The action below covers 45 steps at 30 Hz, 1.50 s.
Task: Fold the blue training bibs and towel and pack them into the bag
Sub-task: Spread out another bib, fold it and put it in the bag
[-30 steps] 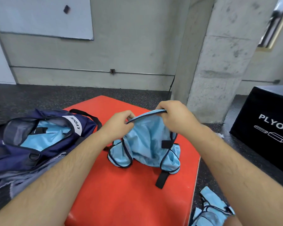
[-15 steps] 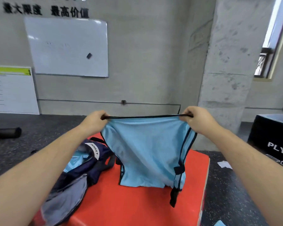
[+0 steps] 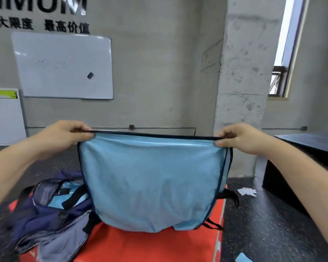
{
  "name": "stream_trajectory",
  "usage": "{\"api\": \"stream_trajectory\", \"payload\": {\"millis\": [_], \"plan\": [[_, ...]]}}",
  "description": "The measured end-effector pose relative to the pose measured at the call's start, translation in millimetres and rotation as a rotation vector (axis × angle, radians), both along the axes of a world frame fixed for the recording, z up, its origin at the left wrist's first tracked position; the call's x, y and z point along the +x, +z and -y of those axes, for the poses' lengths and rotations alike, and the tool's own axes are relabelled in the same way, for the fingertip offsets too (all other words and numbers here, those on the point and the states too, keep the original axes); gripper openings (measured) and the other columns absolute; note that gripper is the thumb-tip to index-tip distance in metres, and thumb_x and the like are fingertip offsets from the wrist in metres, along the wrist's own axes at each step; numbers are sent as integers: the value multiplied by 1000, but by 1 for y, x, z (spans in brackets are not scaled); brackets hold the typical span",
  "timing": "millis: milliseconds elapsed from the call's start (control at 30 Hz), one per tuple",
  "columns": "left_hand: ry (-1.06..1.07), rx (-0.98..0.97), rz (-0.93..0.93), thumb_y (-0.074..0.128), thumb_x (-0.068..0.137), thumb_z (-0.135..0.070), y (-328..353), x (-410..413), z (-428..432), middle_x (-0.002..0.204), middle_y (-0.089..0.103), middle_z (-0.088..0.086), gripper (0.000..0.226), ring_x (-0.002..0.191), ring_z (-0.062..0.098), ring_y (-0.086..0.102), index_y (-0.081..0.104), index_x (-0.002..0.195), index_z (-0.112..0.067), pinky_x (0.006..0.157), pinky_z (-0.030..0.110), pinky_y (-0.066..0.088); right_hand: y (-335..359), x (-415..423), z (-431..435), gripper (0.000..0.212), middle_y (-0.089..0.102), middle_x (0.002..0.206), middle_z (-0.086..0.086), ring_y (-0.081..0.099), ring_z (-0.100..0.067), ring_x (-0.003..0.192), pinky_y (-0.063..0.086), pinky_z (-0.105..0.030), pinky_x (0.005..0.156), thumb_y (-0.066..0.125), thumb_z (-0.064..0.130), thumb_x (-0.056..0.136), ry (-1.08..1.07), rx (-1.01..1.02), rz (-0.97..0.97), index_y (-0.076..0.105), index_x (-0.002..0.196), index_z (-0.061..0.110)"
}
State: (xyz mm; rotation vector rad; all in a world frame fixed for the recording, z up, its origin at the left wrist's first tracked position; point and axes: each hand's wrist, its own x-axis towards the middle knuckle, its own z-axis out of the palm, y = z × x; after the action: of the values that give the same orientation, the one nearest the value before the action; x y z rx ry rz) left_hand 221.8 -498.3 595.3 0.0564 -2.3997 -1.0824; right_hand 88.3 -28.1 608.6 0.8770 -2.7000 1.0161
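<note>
The left hand [image 3: 64, 135] and right hand [image 3: 240, 138] each pinch a top corner of the blue bib [image 3: 150, 178]. It hangs wide between them, above the red mat [image 3: 140, 246], with the bag [image 3: 51, 210] nearer the left hand.

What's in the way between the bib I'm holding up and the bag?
Nothing visible blocks it. The bib, pinched by the left hand and right hand, hangs right of the bag on the red mat; a black strap crosses the bag's opening.

Ahead of you: whiteboard [image 3: 64, 67], left of pillar [image 3: 242, 91].
Your right: box [image 3: 301, 154] on floor [image 3: 263, 224], paper scrap [image 3: 247, 191] near it.
Below you: mat [image 3: 150, 246].
</note>
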Motion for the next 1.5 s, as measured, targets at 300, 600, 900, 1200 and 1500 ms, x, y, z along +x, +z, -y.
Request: {"api": "stream_trajectory", "payload": {"millis": [300, 600, 900, 1200, 1500], "plan": [[132, -12, 111, 83, 80, -22, -8, -97, 8, 79, 71, 1, 12, 72, 13, 60, 75, 83, -13, 67, 20, 42, -9, -79, 19, 14, 70, 82, 7, 63, -13, 77, 45, -23, 68, 82, 22, 81, -165, 327, 48, 70, 80, 30], [229, 327, -76, 62, 93, 2, 2, -231, 29, 90, 67, 14, 24, 66, 21, 71, 57, 77, -16, 61, 28, 61, -6, -197, 97, 23, 68, 90, -6, 62, -26, 82, 48, -27, 63, 53, -3, 83, -418, -288, -95, 59, 83, 18], [150, 314, -328, 71, 87, -9, 45, -224, 31, 98, 66, 4, 12, 94, 19, 62, 65, 96, -14, 88, 32, 52, 37, -175, 101, 24, 64, 83, 6, 63, -22, 74, 56, -34, 63, 45, 3, 91, -334, -468, -340, 64, 94, 17], [127, 375, -155, 76, 83, -7, -97, -153, 5, 86, 65, -4, 24, 78, 6, 58, 62, 80, -26, 72, 12, 46, -100, -126, 79, 18, 66, 94, 3, 58, -11, 76, 42, -18, 60, 54, 12, 95, -364, -338, -191, 67, 98, 25], [132, 364, 269, 77, 76, 6, -318, -79, -35, 87, 68, 9, 20, 74, 5, 62, 67, 86, -8, 74, 13, 46, -319, -51, 55, 33, 63, 107, -1, 61, -19, 99, 43, -26, 91, 57, 0, 87, -393, -217, 209, 67, 93, 31]]}}
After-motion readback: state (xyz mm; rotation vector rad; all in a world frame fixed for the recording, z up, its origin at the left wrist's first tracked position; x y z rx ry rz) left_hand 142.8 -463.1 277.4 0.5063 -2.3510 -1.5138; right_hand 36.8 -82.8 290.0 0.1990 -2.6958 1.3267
